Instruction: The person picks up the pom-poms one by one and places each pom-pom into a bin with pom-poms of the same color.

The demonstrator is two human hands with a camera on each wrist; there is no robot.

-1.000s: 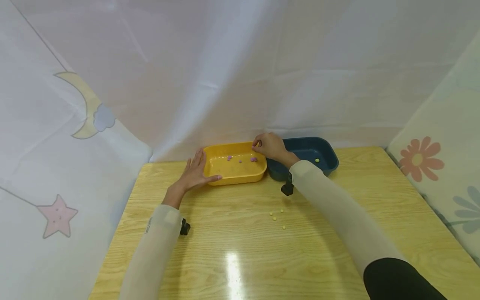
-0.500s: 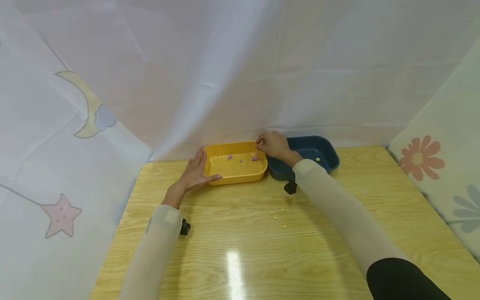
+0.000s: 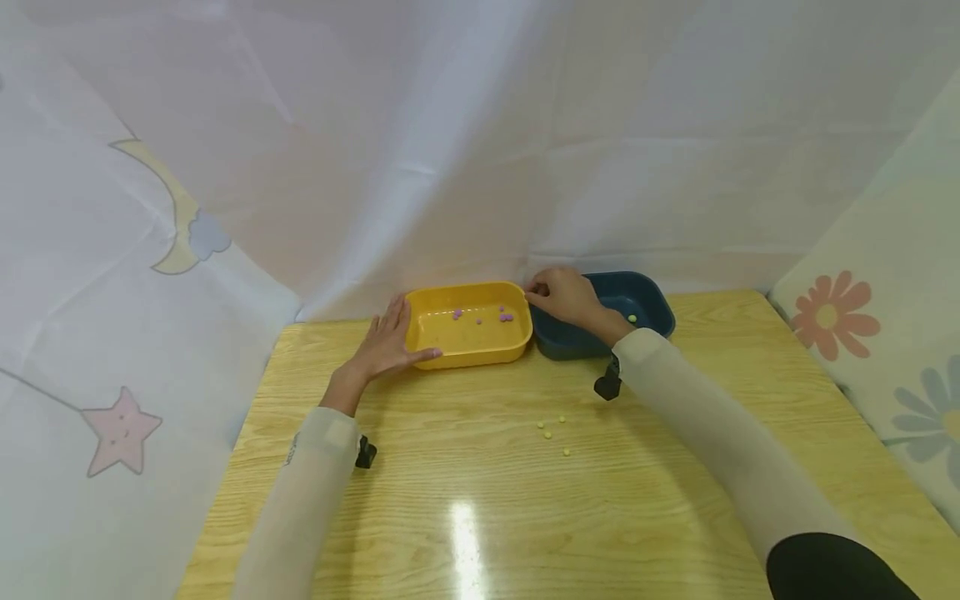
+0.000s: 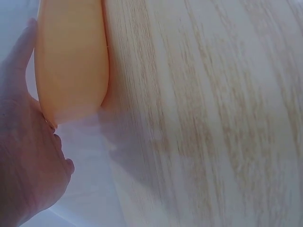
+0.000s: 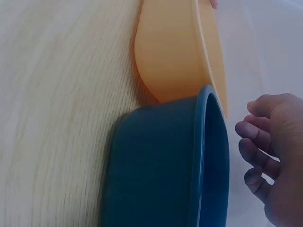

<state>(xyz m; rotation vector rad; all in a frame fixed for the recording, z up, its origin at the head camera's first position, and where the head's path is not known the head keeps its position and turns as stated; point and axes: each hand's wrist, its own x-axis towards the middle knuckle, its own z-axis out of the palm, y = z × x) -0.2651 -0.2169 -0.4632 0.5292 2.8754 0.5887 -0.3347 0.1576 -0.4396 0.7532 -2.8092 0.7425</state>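
In the head view, my left hand point(image 3: 386, 340) rests against the left end of the yellow tray point(image 3: 468, 360), fingers extended and thumb along its front side. Several small purple balls point(image 3: 478, 322) lie on the tray's floor. My right hand point(image 3: 566, 296) hangs over the left end of the dark blue tub point(image 3: 577, 346), near where the two containers meet. Its fingers point(image 5: 255, 135) are loosely bent, and the right wrist view shows nothing between them. One small yellow ball point(image 3: 632, 318) lies inside the tub, part of which the right hand and forearm hide.
Several small yellow balls point(image 3: 548, 435) lie loose on the wooden table point(image 3: 405, 517), in front of the containers. A white cloth backdrop point(image 3: 465, 167) rises right behind the tray and tub. Printed cloth panels stand at both sides.
My right hand has let go of a small purple ball, which now lies at the yellow tray's right side. The hand has shifted right, over the tub; the left hand stays put.
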